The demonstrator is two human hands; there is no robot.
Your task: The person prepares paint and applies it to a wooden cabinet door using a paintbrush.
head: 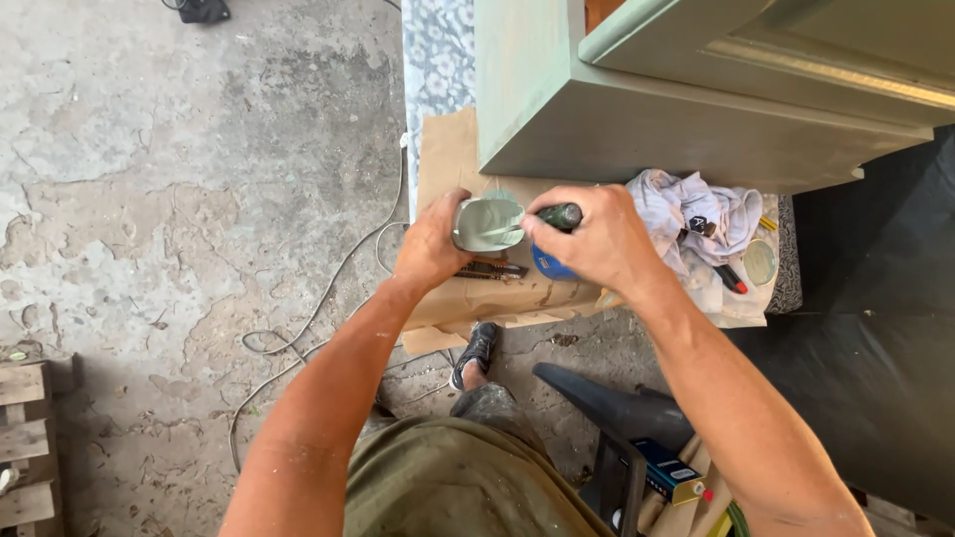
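Note:
My left hand (430, 244) grips a small open tin (486, 224) filled with pale green paint and holds it above a sheet of brown cardboard (450, 164). My right hand (595, 239) is closed on a tool with a dark green handle (560, 216); its shaft dips into the paint. A blue lid or cap (550, 266) shows just under my right hand. A utility knife (491, 269) lies on the cardboard below the tin.
A pale green cabinet (637, 89) stands on the cardboard ahead. Crumpled white rags (696, 214), a round lid (760, 262) and a red-tipped tool (732, 279) lie at the right. A white cable (318, 308) trails over cracked concrete. Wooden pallet (25, 438) at left; black sheeting at right.

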